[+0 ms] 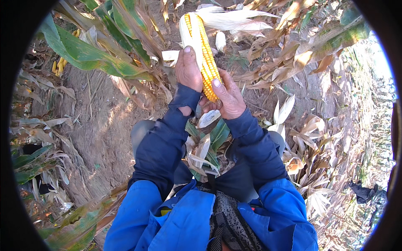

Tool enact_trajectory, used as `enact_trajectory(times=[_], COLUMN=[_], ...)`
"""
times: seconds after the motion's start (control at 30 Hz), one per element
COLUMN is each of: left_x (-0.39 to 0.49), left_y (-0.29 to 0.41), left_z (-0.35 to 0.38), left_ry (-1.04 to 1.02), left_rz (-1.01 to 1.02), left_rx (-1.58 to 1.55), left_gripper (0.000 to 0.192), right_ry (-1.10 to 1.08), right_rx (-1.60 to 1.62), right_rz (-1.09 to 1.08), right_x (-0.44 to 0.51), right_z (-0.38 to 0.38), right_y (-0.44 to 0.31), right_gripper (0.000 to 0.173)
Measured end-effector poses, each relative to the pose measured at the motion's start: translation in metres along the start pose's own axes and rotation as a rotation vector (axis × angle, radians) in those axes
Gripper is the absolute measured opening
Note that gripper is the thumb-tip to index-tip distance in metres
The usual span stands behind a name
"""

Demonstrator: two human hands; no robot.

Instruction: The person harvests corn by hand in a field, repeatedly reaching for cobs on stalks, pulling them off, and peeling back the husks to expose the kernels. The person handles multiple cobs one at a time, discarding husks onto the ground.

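A partly husked ear of yellow corn [207, 59] is held between both hands, slanting away from me. My left hand [190, 67] grips its left side, the thumb pressing on a strip of pale husk [187, 31] that still covers that side. Around the lower end closes my right hand [230, 94], its thumb on the kernels and its fingers curled underneath. Loosened white husk [235, 20] spreads to the right from the ear's far end.
Standing corn stalks with green leaves [94, 59] rise at the upper left, dry leaves [276, 62] at the upper right. Husked ears [59, 66] lie far left. Dry husks [314, 157] are heaped at the right, and more lie between my knees. Dark cloth [362, 191] lies far right.
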State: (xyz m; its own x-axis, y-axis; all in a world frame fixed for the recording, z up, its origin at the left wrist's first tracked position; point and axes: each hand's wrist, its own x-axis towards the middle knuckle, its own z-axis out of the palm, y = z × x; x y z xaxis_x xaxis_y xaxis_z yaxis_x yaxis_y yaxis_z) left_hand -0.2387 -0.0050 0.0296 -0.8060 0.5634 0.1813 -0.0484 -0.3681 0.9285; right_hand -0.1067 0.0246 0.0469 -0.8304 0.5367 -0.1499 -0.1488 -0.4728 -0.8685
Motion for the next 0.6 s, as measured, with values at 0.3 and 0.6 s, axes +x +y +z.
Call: enact_trajectory(times=[0.3, 0.6], left_x=[0.001, 0.048], left_y=[-0.005, 0.019], left_z=[0.016, -0.029], left_ry=[-0.016, -0.072], left_rz=[0.077, 0.523], left_rx=[0.115, 0.794], left_gripper=[0.046, 0.029], right_ry=[0.118, 0.010], right_rx=[-0.220, -0.335], right_rz=[-0.207, 0.026], right_x=[0.003, -0.018], right_z=[-0.003, -0.049], right_y=[0.007, -0.038], right_gripper=[0.062, 0.042])
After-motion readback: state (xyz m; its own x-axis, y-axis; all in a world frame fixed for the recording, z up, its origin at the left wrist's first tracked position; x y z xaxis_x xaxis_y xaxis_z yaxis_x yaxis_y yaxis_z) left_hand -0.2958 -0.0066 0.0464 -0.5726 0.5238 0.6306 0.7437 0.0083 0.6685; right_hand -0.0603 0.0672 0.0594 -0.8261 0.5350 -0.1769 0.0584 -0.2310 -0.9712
